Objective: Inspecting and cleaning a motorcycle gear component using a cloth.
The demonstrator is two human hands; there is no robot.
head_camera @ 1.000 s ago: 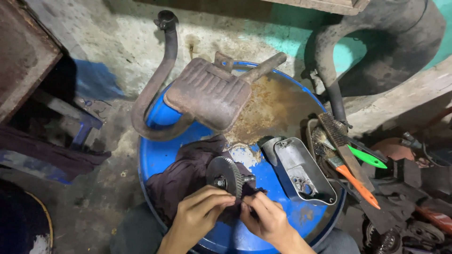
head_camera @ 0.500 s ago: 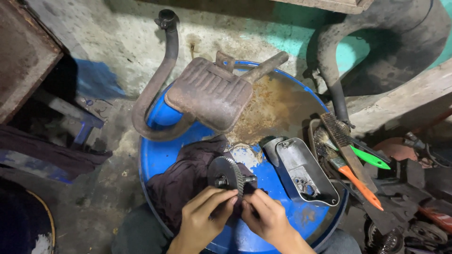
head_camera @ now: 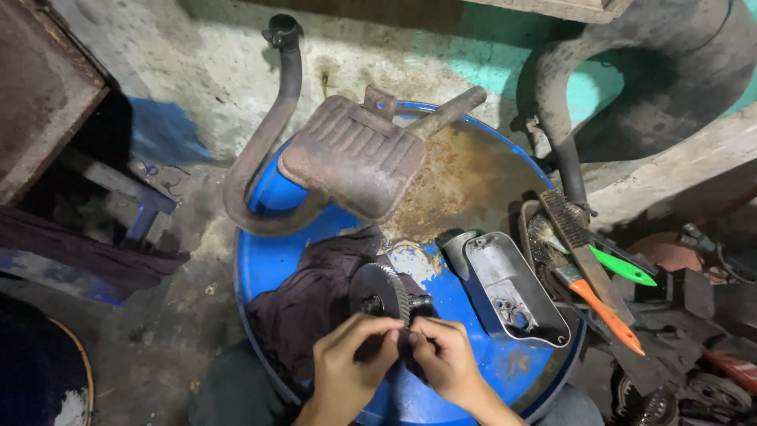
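Note:
A dark toothed gear wheel [head_camera: 381,289] on a short shaft is held over the blue drum top [head_camera: 268,264]. My left hand [head_camera: 351,369] pinches the wheel's lower edge from the left. My right hand [head_camera: 443,359] grips its shaft side from the right, fingertips meeting the left hand's. A dark cloth [head_camera: 315,304] lies under and left of the wheel.
A rusty exhaust muffler with a curved pipe [head_camera: 347,154] rests on the drum's far side. A grey metal cover [head_camera: 512,288] lies to the right. A wire brush [head_camera: 579,237], an orange-handled brush [head_camera: 603,308] and a green-handled tool [head_camera: 623,268] sit at the right rim.
Both hands stayed on the gear wheel, shifting their fingers slightly. The view barely moved.

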